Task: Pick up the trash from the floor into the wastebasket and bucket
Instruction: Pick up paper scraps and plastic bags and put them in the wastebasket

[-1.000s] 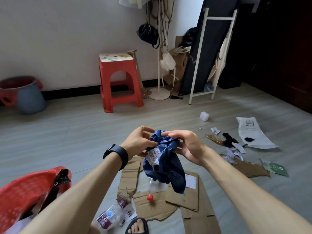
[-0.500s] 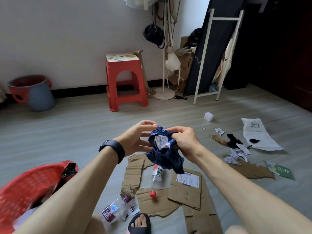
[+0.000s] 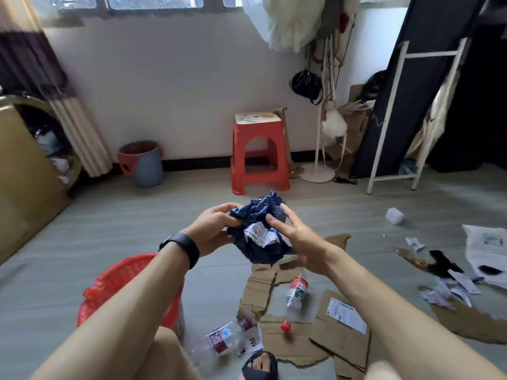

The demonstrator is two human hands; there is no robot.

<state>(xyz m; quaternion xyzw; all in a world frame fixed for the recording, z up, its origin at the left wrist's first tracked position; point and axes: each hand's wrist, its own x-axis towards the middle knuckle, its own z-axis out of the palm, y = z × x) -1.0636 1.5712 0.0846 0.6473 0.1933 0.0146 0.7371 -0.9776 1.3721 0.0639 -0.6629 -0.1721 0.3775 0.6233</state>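
Observation:
A crumpled dark blue plastic bag [image 3: 258, 231] with a white label is squeezed into a ball at chest height between both hands. My left hand [image 3: 212, 229] grips its left side with curled fingers. My right hand [image 3: 296, 237] presses against its right side with mostly straight fingers. The red mesh wastebasket [image 3: 115, 286] stands on the floor under my left forearm. A grey bucket [image 3: 146, 167] with a red rim sits by the far wall. On the floor below lie torn cardboard [image 3: 296, 344], a clear bottle [image 3: 297, 293] with a red cap [image 3: 285, 327] loose beside it, and a crushed bottle [image 3: 219, 338].
Paper scraps [image 3: 450, 289], black bits [image 3: 441, 263], a white mailer [image 3: 488, 248] and more cardboard [image 3: 472, 322] litter the floor at right. A small white cube [image 3: 394, 215] lies further back. A red stool [image 3: 259, 154], a coat stand [image 3: 318, 171], a leaning board and a brown cabinet [image 3: 24, 187] line the edges.
The hanging blue bag has been scrunched up into a tight ball between my hands. The view has tilted up and swung left, bringing the bucket and wastebasket nearer the middle.

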